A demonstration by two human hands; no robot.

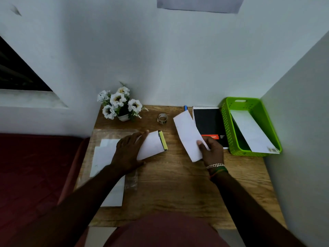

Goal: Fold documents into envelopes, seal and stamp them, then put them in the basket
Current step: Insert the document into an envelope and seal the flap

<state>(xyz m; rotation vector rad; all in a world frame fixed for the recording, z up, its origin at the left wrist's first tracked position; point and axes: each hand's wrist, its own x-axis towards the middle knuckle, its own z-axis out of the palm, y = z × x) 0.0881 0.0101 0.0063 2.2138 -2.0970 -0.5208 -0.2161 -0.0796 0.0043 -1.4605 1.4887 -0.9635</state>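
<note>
1. Nearest me, my left hand (129, 152) lies flat with straight fingers on a white envelope (151, 145) in the middle of the wooden table (178, 184); it presses and grips nothing. A yellow glue stick (163, 140) lies along the envelope's far-right edge.
2. Left of that envelope, under my forearm, a stack of white sheets (106, 154) sits in a clear plastic sleeve.
3. My right hand (211, 152) pinches the near end of a folded document (187, 134), thumb on top. Its long axis runs from my grip away and slightly left, toward the wall.
4. I judge the coming move turns on this: the envelope lies left of the document, so the paper must swing left and line up with the envelope's opening, which I cannot make out.
5. Beyond the envelope stand a tape roll (162, 119) and a flower pot (119, 106); a black notebook (209, 122) lies to its right.
6. Far right of the envelope, the green basket (227, 122) already holds one envelope.
</note>
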